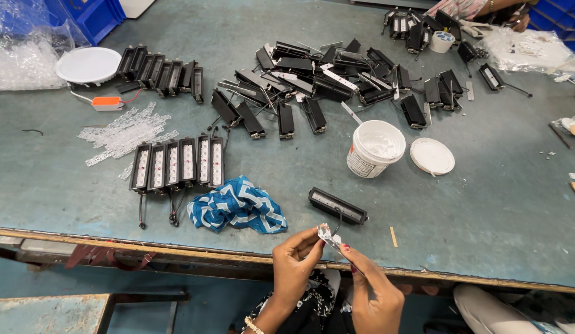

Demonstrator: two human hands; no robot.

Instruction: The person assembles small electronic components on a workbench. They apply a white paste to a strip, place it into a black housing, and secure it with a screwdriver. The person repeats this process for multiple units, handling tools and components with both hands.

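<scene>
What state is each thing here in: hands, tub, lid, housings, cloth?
Left hand: pinching the small strip.
Right hand: pinching the same strip.
White tub: open, upright, white paste inside.
Tub lid: off, flat beside the tub.
Single black housing: lying alone.
Row of housings: side by side.
Blue cloth: crumpled.

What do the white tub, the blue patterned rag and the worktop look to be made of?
The white tub looks like smooth, slightly glossy plastic, with a matching lid beside it. The blue patterned rag is soft woven cloth, judging by its crumpled folds. The worktop seems to be painted metal or board, matte and scuffed, its edge rusty.
</scene>
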